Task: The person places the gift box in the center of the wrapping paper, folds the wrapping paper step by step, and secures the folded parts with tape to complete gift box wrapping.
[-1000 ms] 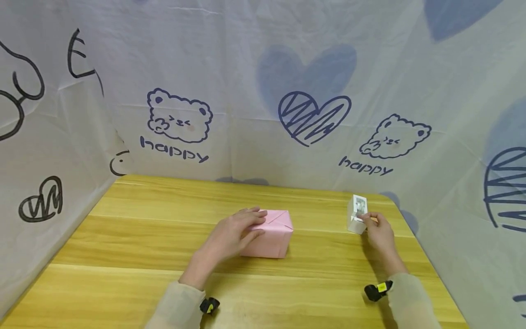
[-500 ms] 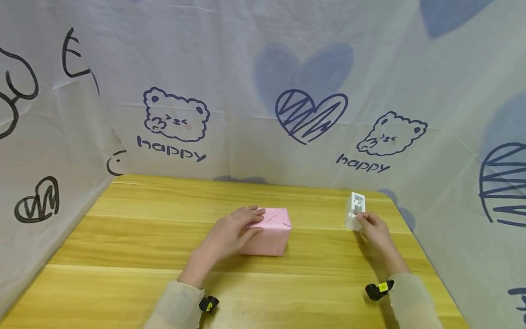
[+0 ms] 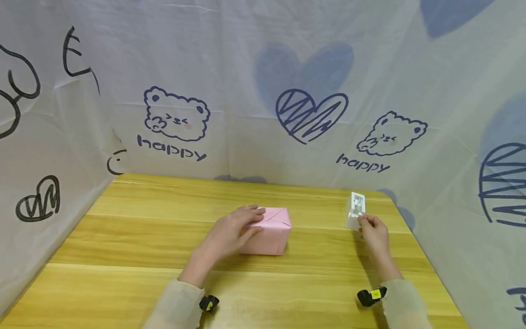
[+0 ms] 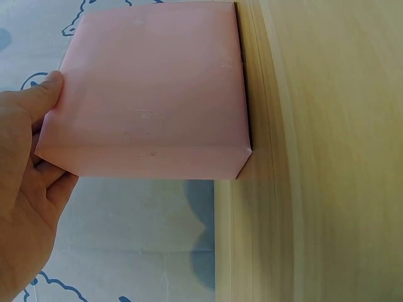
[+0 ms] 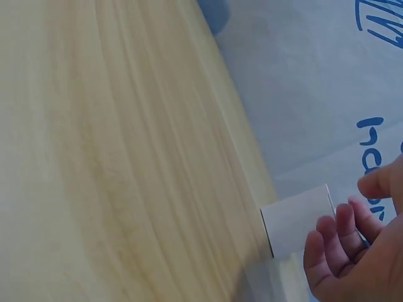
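Note:
A pink paper-wrapped box [image 3: 265, 240] sits on the wooden table near its middle. My left hand [image 3: 230, 230] grips its left end, thumb against the near side and fingers over the top. In the left wrist view the thumb and fingers hold one edge of the pink box [image 4: 151, 82]. Toward the back right stands a small white box [image 3: 351, 214] with a shiny clear window on top. My right hand [image 3: 376, 233] is at its near right edge, fingertips close to the corner. The right wrist view shows loosely bent fingers beside the white box [image 5: 296, 220], thumb apart.
The wooden table [image 3: 144, 256] extends around both boxes, its back edge meeting a white cloth [image 3: 246, 155] printed with hearts and bears. Cloth walls also stand at left and right. Each wrist bears a small black camera [image 3: 209, 303].
The right hand has shifted the white box slightly toward the back, then drawn its fingertips back a little from it. The left hand and pink box have stayed put.

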A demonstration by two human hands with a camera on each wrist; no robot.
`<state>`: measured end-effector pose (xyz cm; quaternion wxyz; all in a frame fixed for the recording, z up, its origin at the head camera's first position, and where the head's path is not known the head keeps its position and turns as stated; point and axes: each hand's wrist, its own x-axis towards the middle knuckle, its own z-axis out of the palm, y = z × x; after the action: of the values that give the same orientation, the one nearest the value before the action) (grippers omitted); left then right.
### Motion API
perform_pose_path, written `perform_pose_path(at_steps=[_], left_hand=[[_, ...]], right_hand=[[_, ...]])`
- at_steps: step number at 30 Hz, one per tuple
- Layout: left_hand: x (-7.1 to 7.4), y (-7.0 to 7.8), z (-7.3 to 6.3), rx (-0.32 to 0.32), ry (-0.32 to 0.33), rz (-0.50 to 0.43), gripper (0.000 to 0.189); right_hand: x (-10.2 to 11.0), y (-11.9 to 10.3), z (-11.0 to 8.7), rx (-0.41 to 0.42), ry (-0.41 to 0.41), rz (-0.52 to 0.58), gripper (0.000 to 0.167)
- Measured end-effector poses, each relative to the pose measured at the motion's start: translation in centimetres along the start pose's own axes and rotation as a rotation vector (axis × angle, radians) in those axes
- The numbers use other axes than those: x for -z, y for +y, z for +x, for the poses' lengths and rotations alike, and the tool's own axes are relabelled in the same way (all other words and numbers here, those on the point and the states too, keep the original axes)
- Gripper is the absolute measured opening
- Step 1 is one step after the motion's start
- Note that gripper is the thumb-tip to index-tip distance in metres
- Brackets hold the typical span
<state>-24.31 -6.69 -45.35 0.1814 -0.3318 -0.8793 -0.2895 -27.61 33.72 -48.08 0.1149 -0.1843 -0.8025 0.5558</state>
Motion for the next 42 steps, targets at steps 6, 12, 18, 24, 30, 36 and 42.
perform_pose_path(at_steps=[6,12,18,24,30,36,42], left_hand=[[-0.1,-0.1,0.0,0.002,0.003,-0.001,0.036],[-0.1,-0.1,0.0,-0.006,0.009,0.000,0.036],[0.0,0.0,0.1,-0.003,0.010,0.010,0.036],[-0.1,0.0,0.0,-0.007,0.010,0.008,0.036],[0.0,-0.1,-0.1,-0.002,0.010,0.003,0.036],[-0.1,-0.1,-0.1,0.004,0.008,0.003,0.036],[-0.2,0.0,-0.1,0.007,0.013,0.000,0.036]], right_hand=[[-0.3,0.6,0.1,-0.033,-0.023,0.062,0.041],[-0.6,1.1,0.1,-0.046,-0.045,0.150,0.039],[-0.7,1.3,-0.1,-0.021,-0.064,0.197,0.037],[-0.4,1.8,-0.4,0.000,-0.085,0.168,0.034],[-0.1,2.2,-0.7,0.011,-0.118,0.234,0.028],[0.4,2.4,-0.8,-0.021,-0.175,0.265,0.027],[1.1,2.9,-0.4,-0.056,-0.228,0.248,0.025]])
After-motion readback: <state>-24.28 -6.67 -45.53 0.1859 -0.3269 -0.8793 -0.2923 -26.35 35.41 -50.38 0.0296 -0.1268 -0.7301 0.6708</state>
